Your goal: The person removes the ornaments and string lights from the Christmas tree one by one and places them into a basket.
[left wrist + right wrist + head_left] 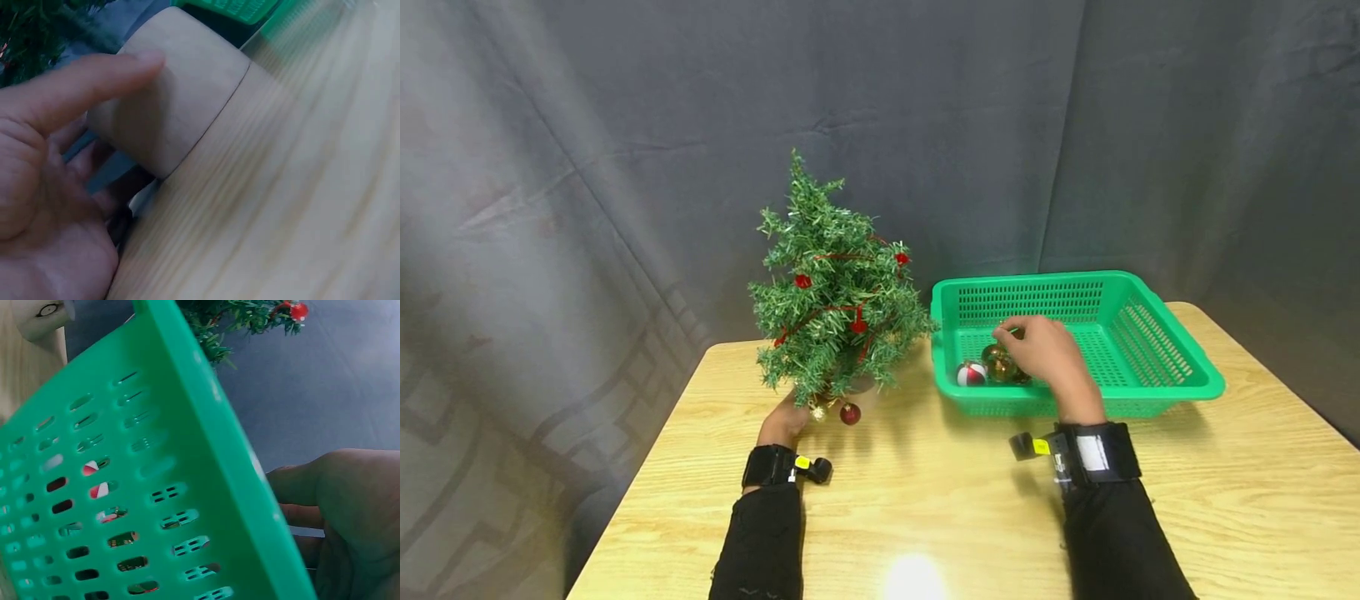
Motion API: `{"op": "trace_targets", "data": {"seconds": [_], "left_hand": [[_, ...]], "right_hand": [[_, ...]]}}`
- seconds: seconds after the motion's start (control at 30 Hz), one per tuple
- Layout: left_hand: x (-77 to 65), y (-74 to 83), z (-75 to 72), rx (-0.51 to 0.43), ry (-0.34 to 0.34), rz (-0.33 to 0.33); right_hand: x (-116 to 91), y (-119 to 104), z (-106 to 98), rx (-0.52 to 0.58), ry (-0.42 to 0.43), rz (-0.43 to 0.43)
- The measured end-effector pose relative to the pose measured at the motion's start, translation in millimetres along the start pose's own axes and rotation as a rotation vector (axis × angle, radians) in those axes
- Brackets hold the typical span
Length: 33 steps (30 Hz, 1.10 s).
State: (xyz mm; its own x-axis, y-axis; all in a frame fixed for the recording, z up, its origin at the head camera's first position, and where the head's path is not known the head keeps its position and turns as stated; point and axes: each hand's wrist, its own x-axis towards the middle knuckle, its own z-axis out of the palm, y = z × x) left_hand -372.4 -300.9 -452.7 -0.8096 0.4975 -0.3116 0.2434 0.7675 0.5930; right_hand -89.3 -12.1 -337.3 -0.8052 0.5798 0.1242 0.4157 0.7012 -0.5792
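Artificial Christmas tree [820,287], bristly green needles laced with red cord [842,257], stands just left of the slotted green plastic basket [1165,392]. The left hand [786,417] has its smooth, pale cylindrical base [194,75], thumb along the side, fingers round behind. Over the basket, the right hand [1048,348] sits with thumb and fingertips close together, right by a shiny gold bauble [998,364]; can't tell whether they hold anything! Red-and-white bauble [972,374] in the basket's near-left corner. Wood-grain tabletop [970,492] stretches in front of the basket, its edge running past on the right.
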Motion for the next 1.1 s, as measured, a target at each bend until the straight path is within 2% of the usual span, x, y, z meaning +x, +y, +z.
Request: {"op": "trace_targets", "data": {"seconds": [0.03,0.07,0.1,0.13,0.2,0.27,0.37,0.43,0.47,0.5,0.53,0.7,0.73,0.77,0.83,0.9,1.07,1.1], "left_hand": [[5.8,-4.5,3.1,-0.034,-0.003,-0.016],[16.8,-13.3,9.2,-0.065,0.023,-0.014],[29.8,-23.2,16.9,-0.086,0.065,-0.011],[43.4,-33.0,22.4,-0.133,0.074,0.0],[75.8,-54.9,35.3,-0.262,0.072,-0.007],[103.8,-72.0,45.6,-0.339,0.068,0.011],[114.3,-75.3,47.6,-0.406,-0.014,0.011],[107.5,-68.0,43.5,-0.403,-0.055,0.07],[100.3,-62.5,40.5,-0.44,-0.073,0.08],[90.3,-55.7,36.1,-0.412,-0.082,0.085],[89.0,-55.8,34.6,-0.405,-0.082,0.113],[40.2,-21.1,13.9,-0.44,-0.108,0.072],[32.8,-16.1,11.1,-0.468,-0.115,0.073],[19.3,-6.2,6.3,-0.501,-0.129,0.042],[9.3,-2.0,3.1,-0.524,-0.138,0.063],[2.4,0.4,1.2,-0.535,-0.147,0.055],[-1.4,2.2,-0.8,-0.573,-0.168,0.042],[-0.3,2.6,-0.6,-0.571,-0.17,0.059]], "right_hand": [[0.5,0.6,1.1,0.002,-0.005,-0.002],[1.0,1.3,2.3,0.004,-0.005,-0.003],[1.5,1.9,3.4,0.006,-0.004,-0.005],[0.1,1.8,4.8,0.007,-0.001,-0.002],[-2.9,1.0,7.4,0.006,0.007,0.004],[-6.1,-0.4,9.8,0.006,0.007,0.019],[-10.8,-3.4,12.8,0.004,0.002,0.041],[-13.6,-5.6,14.2,0.001,0.001,0.058],[-15.0,-6.6,14.9,-0.001,0.005,0.062],[-16.4,-7.6,15.7,-0.003,0.009,0.065],[-17.9,-8.7,16.4,-0.004,0.015,0.068],[-25.9,-11.1,19.2,-0.009,0.032,0.085],[-27.6,-11.4,19.6,-0.011,0.033,0.088],[-29.4,-11.7,20.1,-0.013,0.032,0.093],[-33.0,-12.8,20.9,-0.016,0.03,0.103],[-36.8,-13.4,21.9,-0.017,0.027,0.113],[-47.0,-15.7,23.0,0.008,0.026,0.152],[-49.1,-16.2,23.1,0.011,0.026,0.158]]}}
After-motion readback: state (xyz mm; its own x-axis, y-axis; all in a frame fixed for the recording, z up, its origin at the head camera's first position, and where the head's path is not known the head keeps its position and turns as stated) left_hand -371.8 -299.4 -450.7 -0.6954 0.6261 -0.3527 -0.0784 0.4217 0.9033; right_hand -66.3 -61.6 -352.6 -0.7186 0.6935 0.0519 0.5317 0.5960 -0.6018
